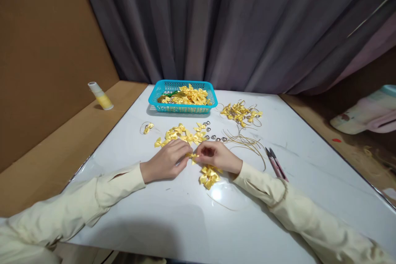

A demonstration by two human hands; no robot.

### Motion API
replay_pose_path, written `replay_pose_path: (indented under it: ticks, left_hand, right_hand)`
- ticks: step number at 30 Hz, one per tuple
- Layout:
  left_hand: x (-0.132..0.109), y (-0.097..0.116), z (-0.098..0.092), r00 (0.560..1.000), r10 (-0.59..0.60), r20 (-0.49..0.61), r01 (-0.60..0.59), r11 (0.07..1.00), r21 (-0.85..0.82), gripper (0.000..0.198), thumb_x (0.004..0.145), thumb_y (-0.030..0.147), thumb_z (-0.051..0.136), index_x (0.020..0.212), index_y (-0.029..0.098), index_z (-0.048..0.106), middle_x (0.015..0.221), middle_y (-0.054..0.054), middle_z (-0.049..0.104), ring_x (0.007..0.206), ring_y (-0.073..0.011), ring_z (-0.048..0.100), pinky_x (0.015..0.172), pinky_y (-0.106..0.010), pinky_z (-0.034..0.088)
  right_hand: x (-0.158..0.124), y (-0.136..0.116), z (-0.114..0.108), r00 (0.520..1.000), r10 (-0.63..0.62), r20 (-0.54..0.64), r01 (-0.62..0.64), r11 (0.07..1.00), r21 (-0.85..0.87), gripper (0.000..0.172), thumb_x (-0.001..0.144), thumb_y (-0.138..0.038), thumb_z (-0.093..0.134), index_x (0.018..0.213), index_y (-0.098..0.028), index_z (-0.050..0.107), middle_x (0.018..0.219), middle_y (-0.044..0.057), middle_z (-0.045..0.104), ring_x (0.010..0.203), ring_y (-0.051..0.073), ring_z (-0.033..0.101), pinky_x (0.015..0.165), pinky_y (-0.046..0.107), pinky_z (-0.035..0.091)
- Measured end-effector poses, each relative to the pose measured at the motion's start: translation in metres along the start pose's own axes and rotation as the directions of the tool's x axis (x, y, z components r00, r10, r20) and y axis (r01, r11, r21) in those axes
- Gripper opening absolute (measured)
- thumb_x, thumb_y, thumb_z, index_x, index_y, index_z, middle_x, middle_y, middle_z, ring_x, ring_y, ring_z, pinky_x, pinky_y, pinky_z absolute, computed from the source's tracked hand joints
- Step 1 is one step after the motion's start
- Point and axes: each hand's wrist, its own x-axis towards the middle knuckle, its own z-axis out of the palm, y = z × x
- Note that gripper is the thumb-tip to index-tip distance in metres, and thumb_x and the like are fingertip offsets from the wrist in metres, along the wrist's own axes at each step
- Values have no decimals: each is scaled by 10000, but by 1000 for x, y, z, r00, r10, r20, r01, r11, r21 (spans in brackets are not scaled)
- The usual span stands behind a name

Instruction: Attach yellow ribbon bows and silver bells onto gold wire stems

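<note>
Between my two hands, at the middle of the white table, is a small yellow ribbon bow [193,157]. My left hand [168,159] has its fingertips closed on the bow's left side. My right hand [218,156] pinches its right side, thumb and forefinger together. Several yellow bows [177,131] lie just beyond my hands. More bows [209,176] are piled under and in front of my right wrist. Small silver rings or beads [213,137] lie beyond my right hand, beside a bunch of thin gold cords [247,142].
A blue basket [184,109] of yellow bows stands at the back. Corded bows [239,112] lie to its right. Thread snips [276,164] rest right of the cords. A thread spool [101,96] stands at left, a pale bottle [365,111] at right.
</note>
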Motion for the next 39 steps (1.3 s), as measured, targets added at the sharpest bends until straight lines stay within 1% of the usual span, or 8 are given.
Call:
replay_pose_path:
  ticks: [6,13,20,25,29,31,35,39]
  left_hand:
    - [1,1,-1,999,-34,31,34,999,-22,98,809,124,434,885,164,482,860,-66,571,842,-196,516,792,-337,410]
    - [2,3,-2,996,-50,78,51,999,-11,61,798,143,437,842,167,471,871,-70,566,845,-205,499,797,-350,402]
    - [4,3,-4,987,-18,159,23,999,-30,70,863,202,426,876,167,486,952,-82,538,907,-211,472,844,-359,386]
    - [6,4,-4,978,-36,205,36,999,7,109,894,219,398,842,168,479,946,-81,522,897,-213,463,831,-369,382]
    - [8,5,-6,970,-54,235,53,999,9,182,928,230,332,813,171,460,962,-77,507,901,-210,441,834,-384,362]
    - [9,4,-7,970,-75,231,92,993,-67,220,950,251,291,809,177,443,933,-60,503,878,-192,431,830,-366,358]
    - [10,-1,-8,964,-71,255,134,962,-239,296,971,314,233,787,186,426,815,-24,476,809,-167,413,798,-327,356]
    - [10,-3,-9,954,-47,295,135,948,-287,320,965,372,261,770,185,432,790,-12,481,794,-160,413,791,-319,335]
  right_hand:
    - [1,1,-4,998,39,44,-43,995,85,311,666,-416,711,698,-134,582,629,-13,519,573,92,448,541,219,363]
    - [2,-2,-5,998,2,68,-3,1000,22,236,700,-348,689,687,-136,586,620,-20,515,563,81,439,532,202,363]
    - [3,-11,-9,981,-121,153,152,965,-213,99,763,-209,623,700,-147,580,654,-7,537,601,99,481,593,214,393]
    - [3,-14,-8,928,-247,280,350,837,-421,77,805,-187,547,739,-164,515,719,30,539,659,138,470,630,248,394]
    - [3,-13,-7,914,-246,324,386,775,-500,98,768,-130,547,727,-173,469,751,46,535,698,156,466,635,255,376]
    - [3,-14,-7,922,-242,303,365,806,-466,126,763,-110,544,708,-174,450,731,33,521,683,145,458,628,244,368]
    - [4,-19,-9,938,-205,279,286,914,-289,131,793,-138,544,702,-170,455,633,-27,464,582,98,414,573,207,347]
    - [2,-23,-9,952,-159,260,210,961,-181,101,803,-173,548,723,-168,487,602,-46,459,548,83,406,542,190,338]
